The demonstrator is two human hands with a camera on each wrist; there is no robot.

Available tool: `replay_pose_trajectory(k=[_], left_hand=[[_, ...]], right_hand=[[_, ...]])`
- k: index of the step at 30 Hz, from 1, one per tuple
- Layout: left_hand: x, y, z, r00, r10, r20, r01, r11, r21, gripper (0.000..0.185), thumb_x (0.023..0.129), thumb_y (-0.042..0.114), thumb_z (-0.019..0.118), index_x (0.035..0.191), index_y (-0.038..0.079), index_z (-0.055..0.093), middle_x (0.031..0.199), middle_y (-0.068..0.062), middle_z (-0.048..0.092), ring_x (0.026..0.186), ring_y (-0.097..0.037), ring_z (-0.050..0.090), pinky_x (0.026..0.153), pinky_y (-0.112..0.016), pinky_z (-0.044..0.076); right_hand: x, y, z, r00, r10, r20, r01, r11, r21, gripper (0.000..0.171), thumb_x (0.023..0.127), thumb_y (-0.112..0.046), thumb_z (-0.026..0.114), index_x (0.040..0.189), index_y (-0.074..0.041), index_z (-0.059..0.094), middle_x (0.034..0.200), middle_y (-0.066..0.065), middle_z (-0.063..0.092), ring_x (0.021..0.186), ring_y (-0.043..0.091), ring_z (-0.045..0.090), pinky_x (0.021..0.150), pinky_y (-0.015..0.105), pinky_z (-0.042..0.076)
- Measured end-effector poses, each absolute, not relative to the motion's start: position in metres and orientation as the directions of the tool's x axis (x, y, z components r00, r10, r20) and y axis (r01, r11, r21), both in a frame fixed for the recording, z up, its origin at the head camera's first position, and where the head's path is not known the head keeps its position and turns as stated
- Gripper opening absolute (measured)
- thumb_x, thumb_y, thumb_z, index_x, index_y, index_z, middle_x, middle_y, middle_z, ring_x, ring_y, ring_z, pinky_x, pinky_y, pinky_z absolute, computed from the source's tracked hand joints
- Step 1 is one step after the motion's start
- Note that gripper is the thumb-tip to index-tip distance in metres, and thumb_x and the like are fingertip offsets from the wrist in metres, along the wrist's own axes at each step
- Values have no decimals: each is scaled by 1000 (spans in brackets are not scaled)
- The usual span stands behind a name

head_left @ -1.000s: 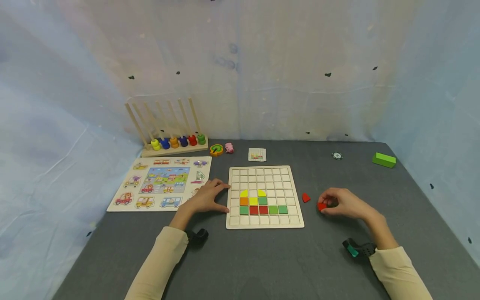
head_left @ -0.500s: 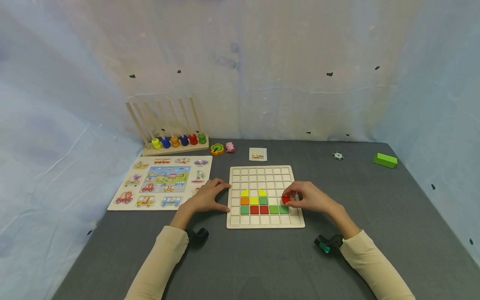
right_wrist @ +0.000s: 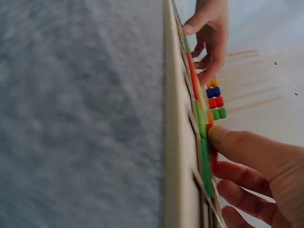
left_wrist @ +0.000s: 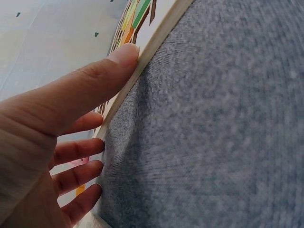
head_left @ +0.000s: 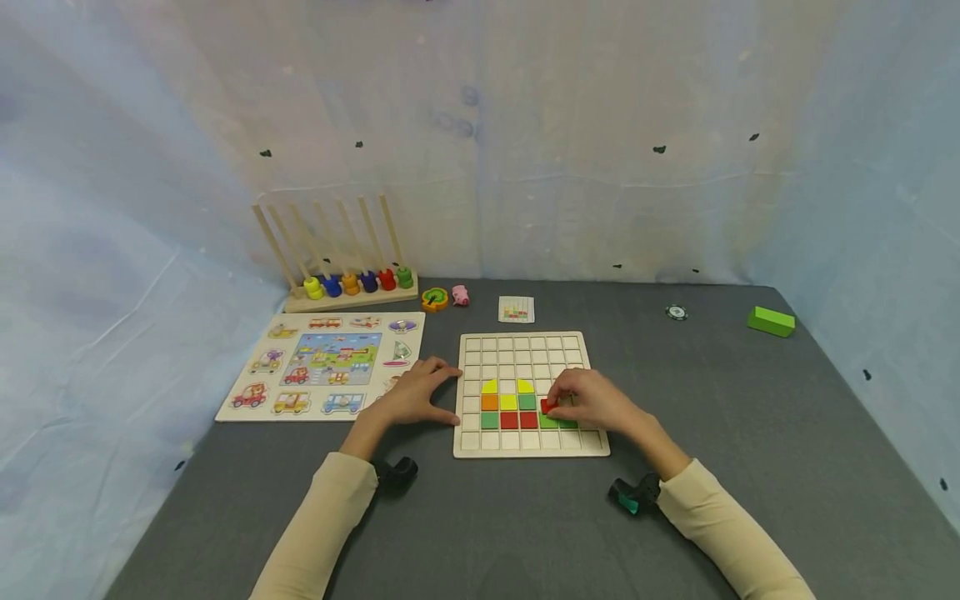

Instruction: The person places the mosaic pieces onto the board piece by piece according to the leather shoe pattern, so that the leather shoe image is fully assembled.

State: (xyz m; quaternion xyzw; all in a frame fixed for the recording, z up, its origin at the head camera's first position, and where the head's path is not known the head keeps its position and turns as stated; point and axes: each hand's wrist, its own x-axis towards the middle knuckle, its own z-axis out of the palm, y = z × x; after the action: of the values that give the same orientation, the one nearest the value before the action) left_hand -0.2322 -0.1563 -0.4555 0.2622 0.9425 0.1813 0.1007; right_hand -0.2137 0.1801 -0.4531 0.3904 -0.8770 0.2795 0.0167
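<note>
A wooden grid board lies in the middle of the table, with yellow, orange, green and red tiles in several of its cells. My left hand touches the board's left edge with the thumb and fingers spread; the left wrist view has the thumb against that edge. Over the right part of the grid, my right hand pinches a red tile between thumb and fingers, just behind the green tiles. The right wrist view shows this red tile close to the board, partly hidden by the fingers.
A picture puzzle board lies left. Behind it stands a peg rack with coloured beads. A tree-shaped piece, a pink pig and a pattern card lie at the back. A chip and a green block lie right.
My right hand has moved left from the table onto the board, carrying red. The loose red piece beside the board is no longer seen there. My left hand has stayed put.
</note>
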Motion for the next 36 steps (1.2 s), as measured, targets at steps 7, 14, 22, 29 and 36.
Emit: replay_pose_trajectory(k=[7, 14, 22, 29, 36], left_hand=[[-233, -156, -456, -840, 536, -88, 465, 794, 392, 81, 69, 57, 74, 137, 21, 46, 130, -6, 44, 114, -24, 40, 98, -45, 35], [-232, -156, -457, -839, 538, -80, 469, 790, 394, 81, 69, 56, 74, 137, 22, 46, 130, -5, 43, 114, -24, 40, 98, -45, 35], [-233, -156, -457, -836, 545, -67, 481, 786, 388, 81, 69, 57, 74, 137, 21, 46, 129, -5, 44, 114, -24, 40, 98, -45, 36], [-233, -156, -456, -837, 542, -74, 474, 787, 395, 81, 69, 57, 74, 136, 21, 47, 128, -5, 44, 113, -24, 40, 98, -44, 36], [-232, -156, -456, -836, 544, -74, 476, 785, 396, 81, 69, 56, 74, 137, 19, 47, 129, -6, 44, 113, -24, 41, 97, -46, 36]], right_hand=[[-215, 182, -453, -647, -695, 315, -737, 464, -491, 7, 81, -12, 73, 88, -13, 72, 89, -1, 66, 80, 15, 58, 69, 30, 46], [-217, 179, -458, -650, -682, 336, -743, 476, -470, 9, 80, -11, 73, 89, -13, 73, 91, -1, 66, 84, 13, 57, 71, 32, 46], [-217, 193, -453, -694, -627, 353, -704, 489, -515, 16, 83, -7, 69, 99, -9, 70, 101, 4, 61, 87, 18, 56, 69, 32, 45], [-218, 218, -446, -749, -595, 291, -645, 559, -521, 20, 85, -5, 66, 105, -8, 68, 104, 6, 61, 91, 22, 55, 70, 40, 44], [-216, 240, -442, -777, -592, 213, -608, 621, -494, 23, 83, 0, 66, 105, -8, 68, 103, 6, 61, 95, 24, 55, 78, 44, 44]])
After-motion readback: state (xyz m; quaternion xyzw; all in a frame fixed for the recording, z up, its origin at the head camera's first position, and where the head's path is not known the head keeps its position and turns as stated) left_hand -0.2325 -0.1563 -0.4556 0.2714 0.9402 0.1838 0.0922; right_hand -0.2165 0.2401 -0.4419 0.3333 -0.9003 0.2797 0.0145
